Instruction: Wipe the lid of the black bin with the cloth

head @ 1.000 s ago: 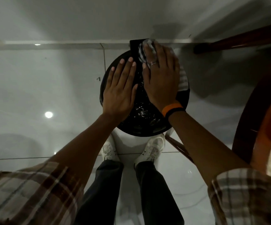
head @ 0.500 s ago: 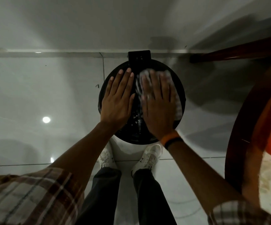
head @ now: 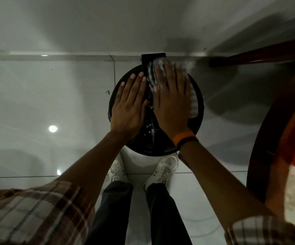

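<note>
The round black bin lid (head: 194, 128) sits below me against the wall, glossy and wet in its middle. My right hand (head: 172, 99) lies flat on a striped white cloth (head: 193, 105), pressing it onto the far right part of the lid; its fingertips reach the black hinge block (head: 149, 61). The cloth shows around the fingers and along the hand's right edge. My left hand (head: 128, 106) rests flat and empty on the lid's left side, fingers slightly spread.
A dark wooden round table (head: 273, 138) with an orange top stands close on the right, and a wooden bar (head: 259, 57) runs along the wall. My white shoes (head: 162, 172) stand on the glossy white tile floor (head: 37, 103) just behind the bin.
My right hand slid the cloth back toward me half a second ago and has now pushed it away again to the hinge. The left hand stays in place on the lid.
</note>
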